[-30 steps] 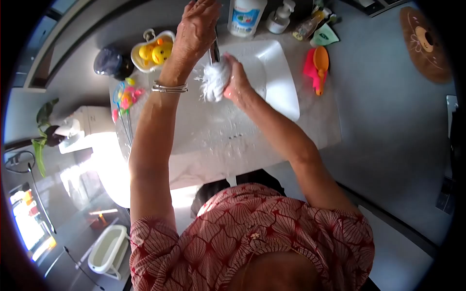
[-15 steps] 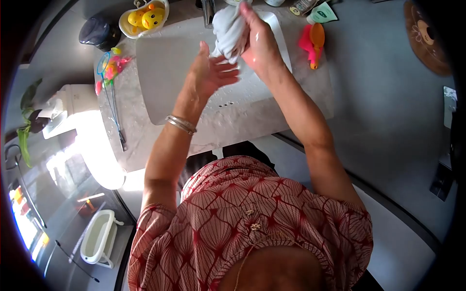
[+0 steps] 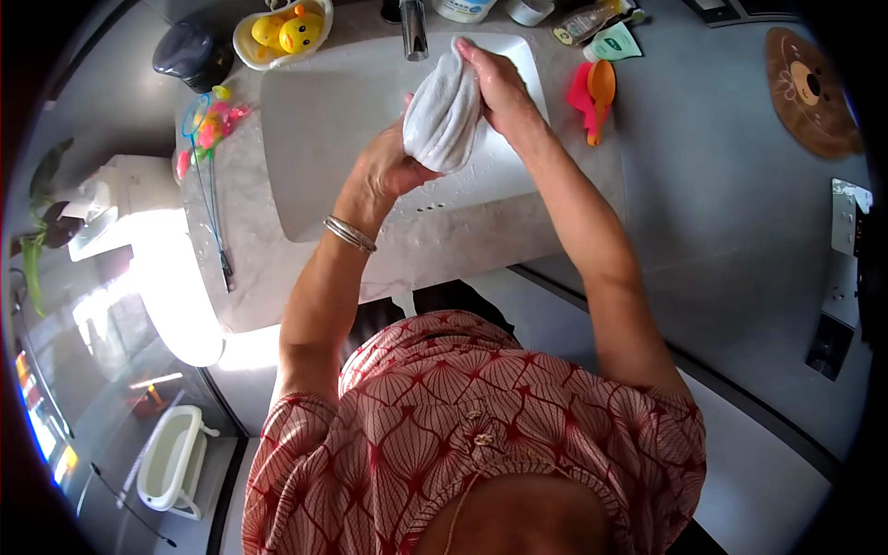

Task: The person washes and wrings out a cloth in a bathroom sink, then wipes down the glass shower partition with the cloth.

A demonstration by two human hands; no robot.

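A bunched white cloth hangs in folds between my two hands, above the sink basin. My left hand supports its lower left side, the fingers partly hidden behind the fabric. At the top right edge, my right hand grips the cloth with thumb and fingers closed. The metal faucet stands just beyond the cloth. Water drops dot the basin and the counter rim.
Yellow rubber ducks sit in a small white tub at the back left. Colourful toys with a blue-rimmed net lie on the left counter. An orange scoop, a pink item and a green-and-white tube are at the right.
The cloth has come down nearer to me and hangs longer. My left hand, open beside it before, now holds its lower side. My right hand keeps its grip.
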